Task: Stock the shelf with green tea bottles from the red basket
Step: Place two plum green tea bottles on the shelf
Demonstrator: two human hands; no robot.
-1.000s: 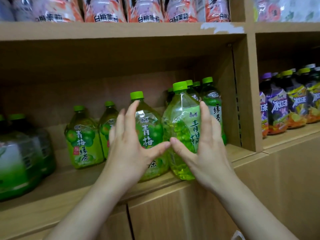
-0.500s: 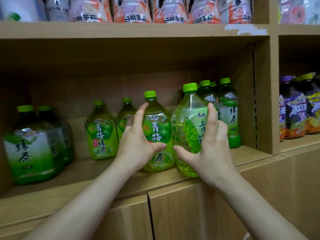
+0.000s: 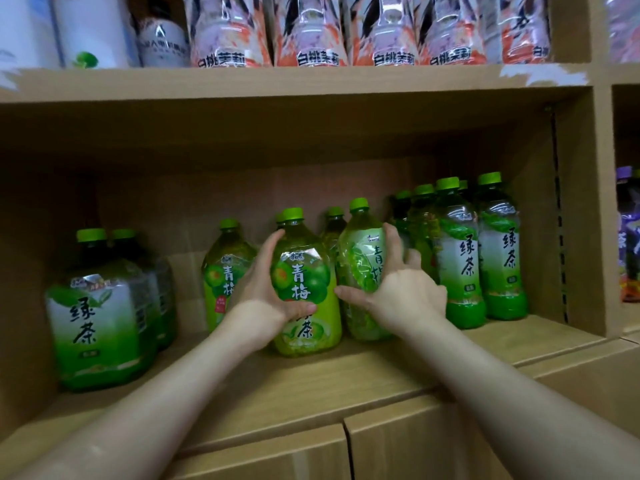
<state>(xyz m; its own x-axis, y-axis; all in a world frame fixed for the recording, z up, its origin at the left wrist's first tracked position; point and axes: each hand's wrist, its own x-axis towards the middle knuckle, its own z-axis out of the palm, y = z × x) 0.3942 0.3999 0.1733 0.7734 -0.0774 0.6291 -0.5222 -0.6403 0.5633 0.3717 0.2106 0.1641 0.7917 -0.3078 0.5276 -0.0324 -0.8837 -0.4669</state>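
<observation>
Two green tea bottles stand side by side on the wooden shelf [image 3: 311,382]. My left hand [image 3: 263,292] grips the left bottle [image 3: 306,289], which has a yellow-green plum label and a green cap. My right hand [image 3: 398,292] grips the right bottle [image 3: 360,268], paler and with a crinkled label. Both bottles are upright and rest on the shelf board, deep in the bay. More plum tea bottles [image 3: 221,271] stand behind and to the left. The red basket is out of view.
Taller green tea bottles [image 3: 498,251] crowd the right end against the divider [image 3: 588,209]. Large green tea bottles [image 3: 93,306] stand at the left end. Pink-labelled drinks [image 3: 311,32] fill the shelf above. Purple bottles [image 3: 628,237] sit in the bay to the right. Cabinet doors [image 3: 346,455] lie below.
Both hands have pushed the two bottles further back on the shelf, toward the rear rows. The view has shifted so the shelf bay sits more to the right.
</observation>
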